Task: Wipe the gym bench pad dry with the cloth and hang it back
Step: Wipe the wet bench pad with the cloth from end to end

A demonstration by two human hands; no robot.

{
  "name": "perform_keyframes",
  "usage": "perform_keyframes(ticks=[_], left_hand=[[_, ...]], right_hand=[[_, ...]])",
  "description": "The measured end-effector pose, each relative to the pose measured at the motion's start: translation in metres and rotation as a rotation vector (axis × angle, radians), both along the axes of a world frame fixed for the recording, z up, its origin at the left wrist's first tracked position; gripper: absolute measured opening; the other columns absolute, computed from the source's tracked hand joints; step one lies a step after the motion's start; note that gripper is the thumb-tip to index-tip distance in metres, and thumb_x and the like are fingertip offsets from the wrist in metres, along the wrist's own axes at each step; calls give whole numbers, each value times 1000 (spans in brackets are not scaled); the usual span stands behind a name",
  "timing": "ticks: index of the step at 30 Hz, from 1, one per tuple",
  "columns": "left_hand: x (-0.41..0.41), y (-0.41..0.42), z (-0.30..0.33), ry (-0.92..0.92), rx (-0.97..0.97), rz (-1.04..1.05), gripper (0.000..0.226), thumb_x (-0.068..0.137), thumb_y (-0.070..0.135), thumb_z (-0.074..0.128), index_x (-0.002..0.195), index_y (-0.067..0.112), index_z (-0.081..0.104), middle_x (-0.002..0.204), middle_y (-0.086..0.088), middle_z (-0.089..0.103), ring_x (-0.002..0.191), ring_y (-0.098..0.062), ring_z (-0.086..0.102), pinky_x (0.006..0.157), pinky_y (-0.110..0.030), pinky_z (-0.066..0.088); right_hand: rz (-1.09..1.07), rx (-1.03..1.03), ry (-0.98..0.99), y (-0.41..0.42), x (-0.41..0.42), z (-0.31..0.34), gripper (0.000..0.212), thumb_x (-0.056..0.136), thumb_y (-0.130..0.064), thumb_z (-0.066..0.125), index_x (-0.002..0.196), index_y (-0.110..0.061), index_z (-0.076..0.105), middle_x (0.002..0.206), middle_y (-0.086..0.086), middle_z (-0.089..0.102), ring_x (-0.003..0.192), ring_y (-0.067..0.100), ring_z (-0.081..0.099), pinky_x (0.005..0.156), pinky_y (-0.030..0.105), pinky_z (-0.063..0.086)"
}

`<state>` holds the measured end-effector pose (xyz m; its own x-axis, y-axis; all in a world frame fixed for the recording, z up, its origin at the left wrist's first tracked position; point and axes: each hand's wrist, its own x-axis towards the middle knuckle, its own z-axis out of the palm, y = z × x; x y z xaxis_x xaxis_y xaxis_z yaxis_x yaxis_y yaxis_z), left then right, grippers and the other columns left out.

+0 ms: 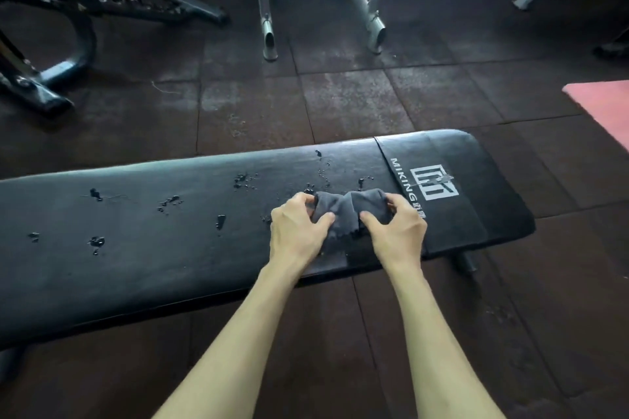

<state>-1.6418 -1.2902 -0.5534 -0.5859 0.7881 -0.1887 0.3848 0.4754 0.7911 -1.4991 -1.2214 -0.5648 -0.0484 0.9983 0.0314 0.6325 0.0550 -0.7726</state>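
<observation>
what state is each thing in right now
bench pad: flat, mostly unwiped
water drops: scattered left and middle
cloth: bunched on the pad, held at both ends
left hand: gripping cloth
right hand: gripping cloth

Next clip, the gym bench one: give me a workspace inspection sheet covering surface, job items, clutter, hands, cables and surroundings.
Surface: black bench pad carries scattered water droplets, mostly left of the hands.
Job's things: grey cloth bunched on the pad beside the printed logo.
Clutter: nothing seen on the pad.
Grippers: left hand and right hand both pinch the cloth.
Cables: nothing seen.
Surroundings: dark rubber floor tiles; black machine frame far left; grey metal stand beyond the bench; pink mat at right edge.
</observation>
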Motion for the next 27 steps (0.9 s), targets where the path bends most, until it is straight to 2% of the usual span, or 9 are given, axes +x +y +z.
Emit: perform_keyframes(ticks=[4, 6, 8, 10, 13, 16, 19, 22, 27], left_hand=[[0, 23, -44, 138, 35, -75, 42, 84, 47, 74, 117, 22, 69, 104, 0, 77, 99, -21, 72, 91, -39, 57], [2, 25, -54, 279, 29, -76, 37, 88, 53, 66, 115, 29, 70, 105, 6, 76, 101, -19, 71, 89, -41, 57], [0, 23, -61, 369, 125, -50, 27, 92, 47, 62, 109, 29, 71, 101, 6, 76, 99, -19, 71, 84, -41, 58], [-7, 18, -67, 460, 231, -47, 19, 95, 36, 61, 107, 26, 72, 101, 5, 74, 99, -21, 69, 81, -41, 58], [-32, 14, -73, 597, 253, -114, 24, 96, 30, 61, 117, 22, 71, 114, 0, 72, 110, -27, 63, 92, -43, 54], [-57, 14, -69, 679, 67, -226, 47, 101, 41, 53, 143, 21, 55, 149, -9, 53, 141, -28, 45, 116, -47, 36], [-67, 5, -69, 698, -131, -288, 57, 105, 52, 34, 157, 29, 31, 167, -6, 24, 156, -23, 13, 125, -48, 12], [-64, -5, -66, 720, -186, -319, 60, 104, 58, 27, 158, 31, 25, 169, -5, 17, 157, -24, 8, 125, -49, 11], [-62, -14, -76, 708, -298, -369, 62, 104, 58, 25, 160, 32, 16, 170, -5, 8, 157, -25, 3, 125, -52, 9]], right_hand=[[-18, 156, -42, 25, 4, -43, 42, 77, -16, 78, 117, -9, 66, 109, 10, 70, 105, 28, 63, 97, 34, 46], [-78, 291, -168, 23, 4, -57, 45, 80, -16, 74, 122, -8, 63, 115, 11, 66, 110, 31, 58, 98, 40, 46], [-116, 436, -287, 14, -4, -65, 37, 84, -17, 67, 120, -9, 64, 118, 10, 64, 116, 31, 55, 98, 45, 46], [-53, 513, -355, 1, -15, -71, 32, 90, -24, 58, 117, -11, 67, 122, 9, 65, 124, 30, 52, 103, 46, 43], [72, 324, -489, -14, -38, -77, 62, 96, -50, 40, 139, -8, 52, 146, 16, 50, 142, 31, 37, 118, 46, 25], [133, 176, -593, -17, -50, -78, 84, 92, -59, 35, 154, -4, 23, 161, 22, 20, 152, 33, 10, 124, 47, 7], [170, 88, -595, -15, -50, -74, 84, 93, -49, 37, 156, -3, 7, 164, 21, 3, 153, 30, -4, 124, 46, -1], [183, 52, -623, 3, -51, -70, 76, 97, -42, 34, 156, -3, 9, 164, 19, 6, 153, 32, -2, 124, 47, 0], [337, 29, -625, 37, -63, -69, 74, 102, -56, 14, 157, -7, 10, 165, 14, 7, 153, 30, -3, 124, 46, -1]])
